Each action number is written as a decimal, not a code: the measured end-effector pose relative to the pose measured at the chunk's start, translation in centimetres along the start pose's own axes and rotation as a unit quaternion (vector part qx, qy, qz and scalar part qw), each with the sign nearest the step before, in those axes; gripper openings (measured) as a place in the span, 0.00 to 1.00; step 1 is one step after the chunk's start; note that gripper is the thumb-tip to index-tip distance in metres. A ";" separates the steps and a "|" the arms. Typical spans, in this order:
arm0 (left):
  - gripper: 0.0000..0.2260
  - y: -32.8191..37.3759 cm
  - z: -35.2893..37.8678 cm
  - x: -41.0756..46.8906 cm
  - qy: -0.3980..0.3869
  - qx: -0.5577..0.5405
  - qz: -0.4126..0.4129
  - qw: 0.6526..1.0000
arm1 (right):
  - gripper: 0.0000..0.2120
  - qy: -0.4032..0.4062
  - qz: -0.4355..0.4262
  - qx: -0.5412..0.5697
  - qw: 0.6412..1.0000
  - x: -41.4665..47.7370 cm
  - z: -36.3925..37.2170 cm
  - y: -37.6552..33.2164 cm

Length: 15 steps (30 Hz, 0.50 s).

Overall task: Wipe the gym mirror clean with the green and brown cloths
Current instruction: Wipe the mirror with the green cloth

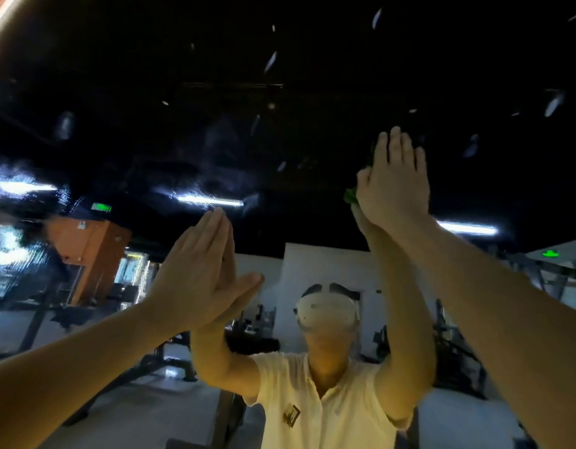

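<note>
The gym mirror (215, 131) fills the view and shows smears and streaks across its dark upper part. My right hand (393, 186) is raised high at the right, fingers straight, pressing the green cloth (350, 196) flat against the glass; only a green edge shows beside the thumb, with a darker bit above the fingers. My left hand (199, 270) lies lower, at centre left, flat against the mirror with straight fingers. No brown cloth can be made out under it. Each hand meets its own reflection.
The mirror reflects a person in a pale yellow polo shirt (316, 403) with a white headset, gym machines (144, 367), an orange pillar (89, 254), ceiling strip lights (209, 199) and a green exit sign (550, 253).
</note>
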<state>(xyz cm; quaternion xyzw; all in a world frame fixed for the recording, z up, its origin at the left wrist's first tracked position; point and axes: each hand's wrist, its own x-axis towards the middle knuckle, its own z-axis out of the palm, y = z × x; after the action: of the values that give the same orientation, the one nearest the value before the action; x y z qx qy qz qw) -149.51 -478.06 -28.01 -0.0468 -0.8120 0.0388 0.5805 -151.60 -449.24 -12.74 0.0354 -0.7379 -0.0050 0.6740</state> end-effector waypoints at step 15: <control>0.41 -2.2 3.3 -0.8 0.096 -0.045 0.064 0.992 | 0.31 0.022 0.028 -0.013 0.999 2.4 0.3 -5.1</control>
<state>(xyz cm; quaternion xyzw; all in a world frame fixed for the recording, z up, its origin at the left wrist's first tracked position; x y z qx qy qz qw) -152.46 -480.41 -29.57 -0.1283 -0.7488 0.0349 0.6493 -151.89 -454.44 -10.68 0.0060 -0.7232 0.0054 0.6906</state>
